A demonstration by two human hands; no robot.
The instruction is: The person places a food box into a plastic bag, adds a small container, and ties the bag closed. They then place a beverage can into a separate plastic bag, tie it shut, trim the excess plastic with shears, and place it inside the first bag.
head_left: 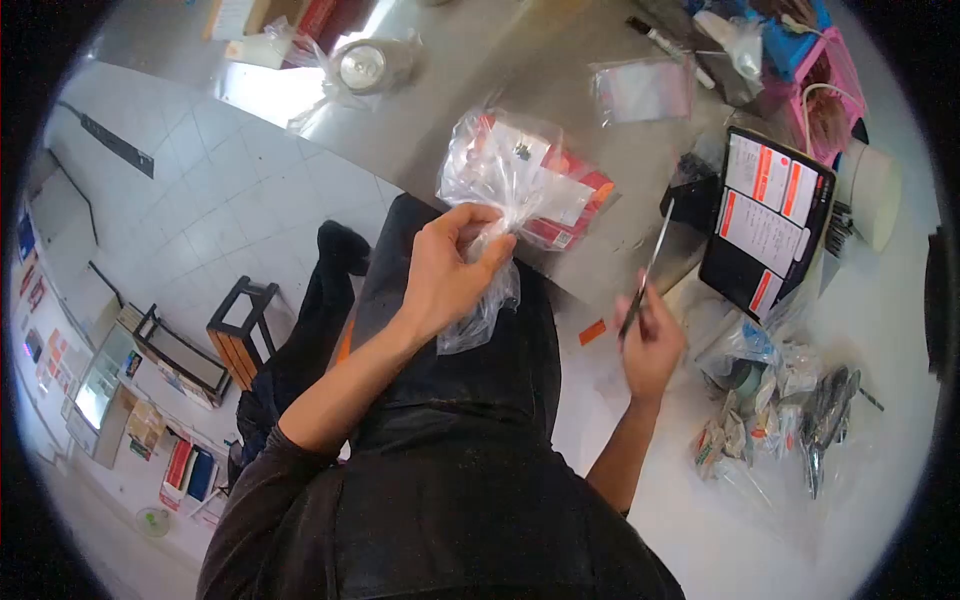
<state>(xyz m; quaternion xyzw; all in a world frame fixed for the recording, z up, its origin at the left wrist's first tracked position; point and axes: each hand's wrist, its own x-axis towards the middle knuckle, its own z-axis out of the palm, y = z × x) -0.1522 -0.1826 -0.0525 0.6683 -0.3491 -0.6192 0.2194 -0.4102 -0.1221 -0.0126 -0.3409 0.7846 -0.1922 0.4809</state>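
In the middle of the head view, my left hand (450, 265) pinches the gathered neck of a clear plastic bag (475, 165). Its loose end (490, 310) hangs below my fingers over my dark clothing. Through the plastic shows a red and white packet (565, 195) with printed labels, lying at the table's edge. To the right, my right hand (652, 345) is closed around the dark handle of a knife (660, 235). The long, narrow blade points up and away from me, apart from the bag.
A tablet (765, 220) with an order-like screen stands at right. Behind it are a pink basket (835, 90) and a marker (650, 35). A small clear bag (645, 92) and a wrapped can (362, 68) lie on the metal table (500, 50). Bagged utensils (825, 410) hang at lower right.
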